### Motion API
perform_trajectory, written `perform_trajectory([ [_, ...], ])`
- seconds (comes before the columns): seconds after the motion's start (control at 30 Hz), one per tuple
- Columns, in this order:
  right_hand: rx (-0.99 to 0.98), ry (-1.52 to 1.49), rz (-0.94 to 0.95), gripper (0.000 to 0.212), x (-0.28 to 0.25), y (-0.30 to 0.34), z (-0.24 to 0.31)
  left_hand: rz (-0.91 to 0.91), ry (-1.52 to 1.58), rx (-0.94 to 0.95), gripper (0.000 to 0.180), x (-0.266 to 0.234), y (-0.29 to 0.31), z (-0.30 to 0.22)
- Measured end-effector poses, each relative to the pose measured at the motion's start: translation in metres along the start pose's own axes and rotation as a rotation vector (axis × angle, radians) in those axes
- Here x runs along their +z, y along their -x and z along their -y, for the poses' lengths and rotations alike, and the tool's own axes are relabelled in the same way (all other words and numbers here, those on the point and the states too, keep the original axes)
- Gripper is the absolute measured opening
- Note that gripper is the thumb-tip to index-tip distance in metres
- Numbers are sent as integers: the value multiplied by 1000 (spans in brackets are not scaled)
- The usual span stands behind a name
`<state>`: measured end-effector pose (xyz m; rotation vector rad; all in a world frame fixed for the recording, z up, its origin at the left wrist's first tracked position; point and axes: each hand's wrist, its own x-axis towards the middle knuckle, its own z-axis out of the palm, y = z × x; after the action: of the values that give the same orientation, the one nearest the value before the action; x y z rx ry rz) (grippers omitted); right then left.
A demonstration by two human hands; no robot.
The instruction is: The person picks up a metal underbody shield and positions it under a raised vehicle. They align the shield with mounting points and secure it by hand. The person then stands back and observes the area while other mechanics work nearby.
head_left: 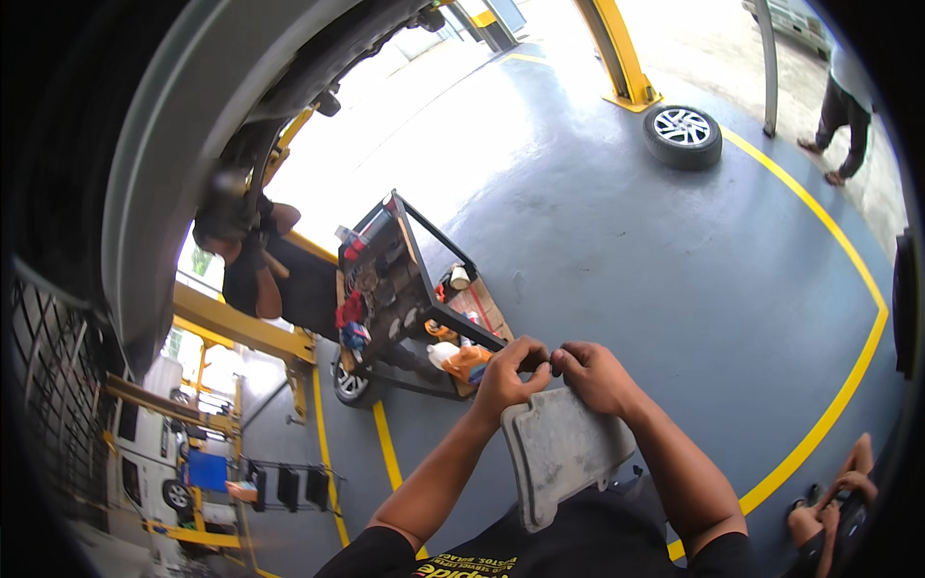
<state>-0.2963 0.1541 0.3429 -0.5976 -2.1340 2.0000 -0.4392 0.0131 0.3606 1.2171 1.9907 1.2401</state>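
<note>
I hold a flat grey plastic panel (562, 451) in front of my chest, its face dusty and its lower edge notched. My left hand (509, 374) grips the panel's upper left corner, thumb on its face. My right hand (594, 374) pinches the upper edge just beside it, fingers curled. Fingertips of both hands meet at a small dark spot on the top edge; what sits there is too small to tell.
A black tool cart (400, 294) loaded with bottles and parts stands just beyond my hands. A raised car's grey body (183, 125) arches over the left, with a person (255, 265) working under it. A loose wheel (682, 135) lies far back; another person (843, 120) walks at the right. Yellow floor lines (848, 385) curve around.
</note>
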Motion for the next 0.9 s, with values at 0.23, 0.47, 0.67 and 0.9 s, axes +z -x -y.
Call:
perform_trajectory([
  [0.23,-36,-137,-90,40,-25,-80,4,51,-117,89,14,-24,-94,12],
  [0.47,-57,-358,-4,37,-76,-143,2,104,141,-38,24,-28,-163,12],
  [0.67,-79,-381,116,34,-120,-191,-1,96,179,-110,24,-32,-215,11],
  [0.9,-129,-322,114,39,-139,-217,14,19,74,49,24,-31,-250,7],
])
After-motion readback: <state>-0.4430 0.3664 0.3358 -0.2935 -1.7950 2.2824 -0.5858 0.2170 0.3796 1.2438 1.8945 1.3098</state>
